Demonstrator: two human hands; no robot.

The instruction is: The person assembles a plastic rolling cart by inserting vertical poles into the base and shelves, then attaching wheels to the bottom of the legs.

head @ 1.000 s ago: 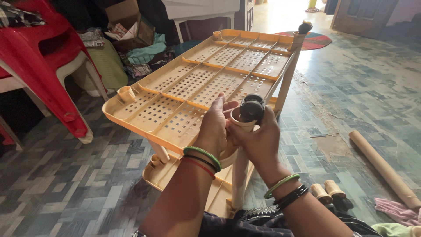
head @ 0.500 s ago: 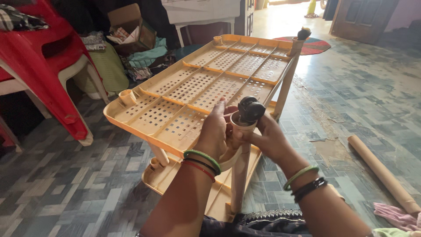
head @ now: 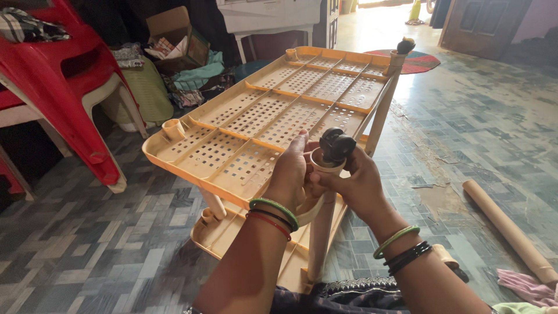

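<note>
A beige plastic rack shelf (head: 273,110) with perforated panels tilts in front of me. My left hand (head: 289,174) grips its near corner socket. My right hand (head: 353,180) wraps the top of a beige tube leg (head: 321,232) at that corner, fingers around the tube's rim. A dark round knob (head: 336,145) sticks out of the tube's top, between both hands. Another tube leg (head: 381,104) with a dark knob (head: 406,45) stands at the far right corner. A lower shelf (head: 226,235) lies beneath on the floor.
Red plastic chairs (head: 58,75) stand at the left. A cardboard box (head: 174,35) and cloth piles sit behind the rack by a white table (head: 267,14). A loose beige tube (head: 508,227) lies on the tiled floor at the right, near some pink cloth (head: 526,286).
Both hands stay at the near corner. My right wrist has shifted slightly right and lower, and the view has drifted a little; the knob stays on the tube.
</note>
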